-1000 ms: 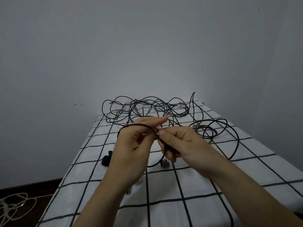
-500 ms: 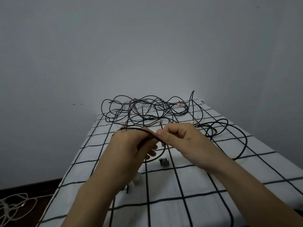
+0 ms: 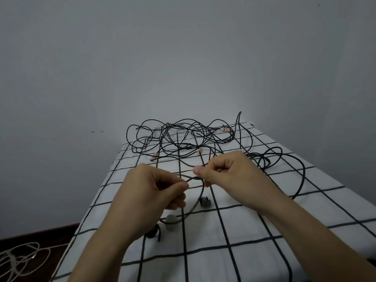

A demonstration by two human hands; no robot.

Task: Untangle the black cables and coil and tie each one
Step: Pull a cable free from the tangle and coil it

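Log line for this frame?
left hand: pinches cable | right hand: pinches same cable, loop between | tangle: on sheet, far end

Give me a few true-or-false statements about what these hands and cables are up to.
1. The left hand and right hand both pinch a black cable. True.
2. The right hand lies flat on the checked sheet. False: it is raised, its fingers curled on the cable.
3. A tangle of black cables lies at the sheet's far end. True.
4. The cables on the floor are black too. False: the floor cables at lower left are pale.
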